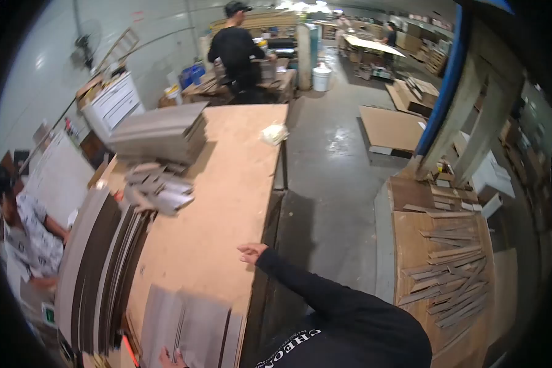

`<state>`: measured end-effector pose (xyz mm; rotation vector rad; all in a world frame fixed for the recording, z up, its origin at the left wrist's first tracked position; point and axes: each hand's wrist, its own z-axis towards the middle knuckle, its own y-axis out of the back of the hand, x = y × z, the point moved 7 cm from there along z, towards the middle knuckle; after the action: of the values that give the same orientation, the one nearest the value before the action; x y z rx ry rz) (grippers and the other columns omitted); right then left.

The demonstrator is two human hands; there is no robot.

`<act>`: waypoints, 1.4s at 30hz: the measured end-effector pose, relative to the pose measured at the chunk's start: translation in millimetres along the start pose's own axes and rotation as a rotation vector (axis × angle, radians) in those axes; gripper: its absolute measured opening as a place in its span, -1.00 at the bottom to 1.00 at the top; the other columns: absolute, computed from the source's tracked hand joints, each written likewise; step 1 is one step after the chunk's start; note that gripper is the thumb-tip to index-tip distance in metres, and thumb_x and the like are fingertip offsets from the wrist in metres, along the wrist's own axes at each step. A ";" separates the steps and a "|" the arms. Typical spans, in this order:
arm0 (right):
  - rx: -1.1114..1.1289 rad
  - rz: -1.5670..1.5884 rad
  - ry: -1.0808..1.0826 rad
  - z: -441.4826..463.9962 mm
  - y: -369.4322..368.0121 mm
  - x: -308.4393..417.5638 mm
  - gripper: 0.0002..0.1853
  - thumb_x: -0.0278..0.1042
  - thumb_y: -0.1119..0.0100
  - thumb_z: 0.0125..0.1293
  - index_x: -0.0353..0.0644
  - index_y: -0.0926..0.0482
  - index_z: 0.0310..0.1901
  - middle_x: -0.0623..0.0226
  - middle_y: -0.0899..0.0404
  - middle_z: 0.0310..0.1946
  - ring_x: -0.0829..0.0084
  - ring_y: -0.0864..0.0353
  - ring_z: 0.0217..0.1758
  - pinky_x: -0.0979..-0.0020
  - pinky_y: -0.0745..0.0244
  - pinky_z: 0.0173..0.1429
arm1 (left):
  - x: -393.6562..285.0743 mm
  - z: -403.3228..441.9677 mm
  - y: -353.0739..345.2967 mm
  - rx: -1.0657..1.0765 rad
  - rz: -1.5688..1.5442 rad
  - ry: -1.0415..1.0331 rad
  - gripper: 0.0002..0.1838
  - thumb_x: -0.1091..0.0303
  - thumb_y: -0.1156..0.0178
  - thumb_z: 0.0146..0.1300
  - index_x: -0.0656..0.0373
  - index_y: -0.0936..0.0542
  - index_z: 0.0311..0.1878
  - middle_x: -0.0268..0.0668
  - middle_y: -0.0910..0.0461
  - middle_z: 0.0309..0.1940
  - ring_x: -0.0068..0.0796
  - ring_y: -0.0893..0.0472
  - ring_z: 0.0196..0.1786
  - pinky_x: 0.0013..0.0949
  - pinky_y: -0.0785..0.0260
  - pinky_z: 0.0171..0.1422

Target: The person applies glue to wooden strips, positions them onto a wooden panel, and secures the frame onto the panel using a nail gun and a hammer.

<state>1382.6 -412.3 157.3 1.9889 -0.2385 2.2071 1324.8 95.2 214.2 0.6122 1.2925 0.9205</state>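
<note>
My right hand [251,253] is over the right edge of the wooden table [227,159], its fingers apart and holding nothing. At the bottom of the view my left hand [173,359] rests at the near end of grey-brown sheets [196,325]; part of it is cut off by the frame, and its fingers are spread on the sheets. To the left stands a long row of grey and dark boards [98,270]. Beyond it lie loose cut pieces [156,187] and a neat stack of panels [159,135].
A person in a patterned shirt [34,233] is at the left side. Another in black [239,52] stands past the table's far end. Crumpled pale material [274,133] lies at the far right corner. Wood strips [454,276] cover a bench at right, near a blue post [446,86].
</note>
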 end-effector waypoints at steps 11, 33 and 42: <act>-0.517 0.143 -0.414 -165.5 292.6 -35.0 -0.58 -0.28 -0.22 0.13 -0.24 -0.45 0.02 0.27 -0.53 -0.15 0.50 -0.49 -0.07 0.48 -0.38 0.02 | -392.3 47.0 -215.2 0.235 -0.532 -0.405 -0.85 0.37 -0.19 0.03 0.28 -0.54 -0.48 -0.20 -0.56 -0.57 -0.40 -0.56 -0.44 -0.40 -0.38 -0.27; -0.660 -0.070 -0.567 43.5 537.9 -30.8 -0.61 -0.23 -0.14 0.17 -0.03 -0.42 0.05 0.44 -0.50 -0.12 0.55 -0.50 -0.22 0.36 -0.36 -0.16 | -364.3 405.5 -321.0 -0.118 0.195 0.794 0.26 -0.18 -0.41 -0.41 -0.27 0.19 0.36 0.05 0.13 0.32 0.14 0.11 0.35 -0.03 0.07 0.34; 0.044 -0.072 -0.191 253.9 411.1 30.3 -0.61 -0.51 -0.19 0.09 -0.31 -0.42 0.00 0.25 -0.51 -0.15 0.49 -0.50 -0.13 0.47 -0.40 0.01 | -311.8 317.8 -283.8 -0.077 0.227 0.747 -0.06 0.35 -0.26 -0.26 -0.05 -0.02 0.27 0.08 -0.44 -0.09 0.02 -0.48 -0.06 -0.14 -0.34 0.04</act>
<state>1533.1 -869.5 209.0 2.1970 -0.1401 1.9979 1693.5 -282.6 211.3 0.3606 1.8562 1.4617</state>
